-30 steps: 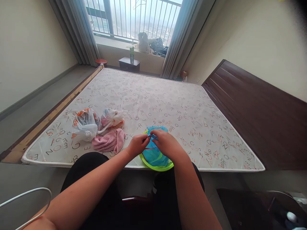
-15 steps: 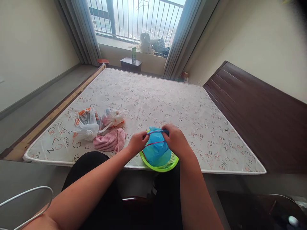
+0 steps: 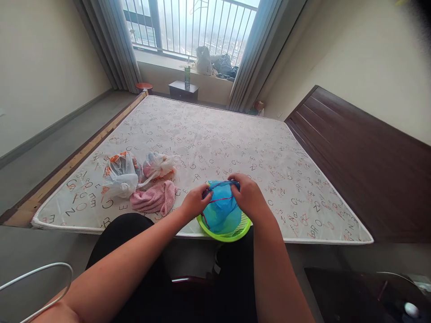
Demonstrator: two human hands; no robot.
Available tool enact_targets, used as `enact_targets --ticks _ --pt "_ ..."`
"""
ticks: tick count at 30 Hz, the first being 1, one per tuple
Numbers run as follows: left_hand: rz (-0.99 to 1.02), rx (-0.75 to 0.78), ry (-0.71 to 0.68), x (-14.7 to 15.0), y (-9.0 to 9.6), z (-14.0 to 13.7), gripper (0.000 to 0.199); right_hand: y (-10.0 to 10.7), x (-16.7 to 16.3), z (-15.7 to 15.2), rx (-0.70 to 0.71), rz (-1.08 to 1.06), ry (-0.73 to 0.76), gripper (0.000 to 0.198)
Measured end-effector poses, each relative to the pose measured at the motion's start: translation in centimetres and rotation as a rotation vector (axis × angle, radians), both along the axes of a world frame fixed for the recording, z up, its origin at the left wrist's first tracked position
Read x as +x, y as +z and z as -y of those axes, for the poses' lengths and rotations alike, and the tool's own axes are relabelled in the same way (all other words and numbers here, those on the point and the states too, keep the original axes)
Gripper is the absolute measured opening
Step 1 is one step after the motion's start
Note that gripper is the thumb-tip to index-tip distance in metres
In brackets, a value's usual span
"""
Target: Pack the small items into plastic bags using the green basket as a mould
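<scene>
A blue plastic bag [image 3: 220, 213], thin and translucent with a red drawstring, sits inside a lime-green plastic basket [image 3: 225, 237] at the mattress's near edge. My left hand [image 3: 195, 200] pinches the left side of the bag's rim. On the opposite side, my right hand [image 3: 245, 193] grips the rim between thumb and fingers. The bag's mouth is stretched between both hands, and the red string hangs in a loop across its near side. What lies at the bottom of the basket is hidden by the bag.
Left of my hands, a pink towel [image 3: 155, 197] and two knotted plastic bags [image 3: 123, 177] lie on the lettered mattress [image 3: 215, 139]. A dark headboard [image 3: 363, 166] rises on the right. A white cable [image 3: 43, 267] loops near my left forearm.
The bag's mouth has opened wider, its rim now bowing apart rather than drawn in a taut line. My left hand has turned slightly; the red string has shifted up.
</scene>
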State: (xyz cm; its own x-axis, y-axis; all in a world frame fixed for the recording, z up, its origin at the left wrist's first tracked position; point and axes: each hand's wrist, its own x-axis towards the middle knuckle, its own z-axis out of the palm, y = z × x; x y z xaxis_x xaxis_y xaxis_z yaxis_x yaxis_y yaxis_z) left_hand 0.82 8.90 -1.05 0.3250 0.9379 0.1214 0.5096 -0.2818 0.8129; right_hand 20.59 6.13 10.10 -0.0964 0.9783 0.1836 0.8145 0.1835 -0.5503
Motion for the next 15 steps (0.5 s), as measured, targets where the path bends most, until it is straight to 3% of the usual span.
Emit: enact_targets --ticks 5,7,9,12,13,15 --pt "0.152 0.091 -0.086 0.2 -1.1 0.3 0.066 0.9 -1.7 0.7 -0.080 -0.062 0.115 0.028" --pt "0.141 0.104 -0.142 0.2 -1.1 0.4 0.073 1.2 -2.2 0.9 -0.106 -0.072 0.155 0.027" --pt "0.106 0.079 -0.252 0.2 -1.0 0.5 0.058 1.3 -2.4 1.1 -0.117 -0.077 0.179 0.027" --pt "-0.025 -0.029 -0.440 0.4 -1.3 1.2 0.012 1.5 -2.3 1.1 -0.103 -0.073 0.169 0.028" --pt "-0.068 -0.056 -0.462 0.4 -1.5 1.6 0.011 1.5 -2.3 1.1 -0.098 -0.068 0.159 0.029" --pt "-0.073 -0.052 -0.350 0.6 -2.0 2.2 0.032 1.5 -2.2 1.0 -0.091 -0.057 0.145 0.029"
